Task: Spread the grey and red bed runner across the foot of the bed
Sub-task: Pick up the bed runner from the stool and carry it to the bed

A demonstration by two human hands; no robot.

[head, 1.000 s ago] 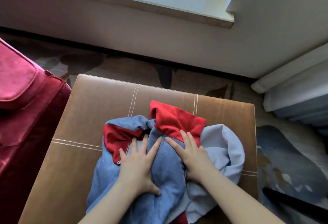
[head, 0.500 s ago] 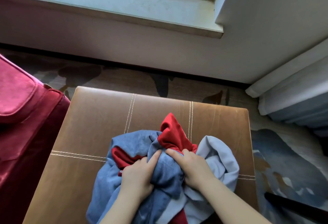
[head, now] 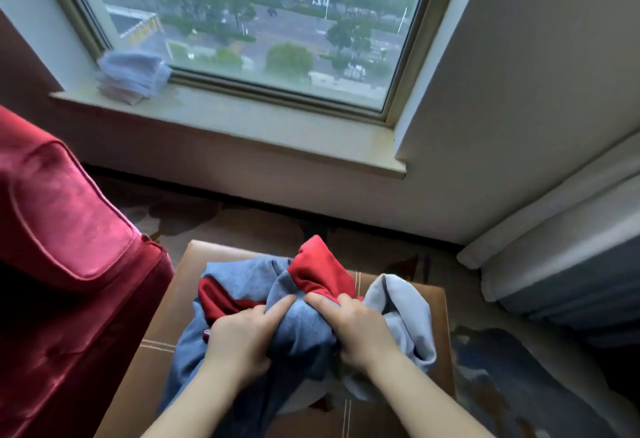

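A brown leather ottoman [head: 154, 368] with white stitching stands on patterned carpet [head: 502, 368], just beside a red velvet armchair [head: 62, 247]. A stack of folded pale-blue cloths [head: 133, 75] sits on the windowsill [head: 259, 125], against the window [head: 249, 21].

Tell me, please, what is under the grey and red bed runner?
The grey and red bed runner lies over a brown leather ottoman with white stitching, bare at its edges. The ottoman's middle is covered, so anything else beneath cannot be seen.

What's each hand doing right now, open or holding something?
Left hand: fingers curled, gripping the bunched bed runner.
Right hand: fingers curled, gripping the same runner.
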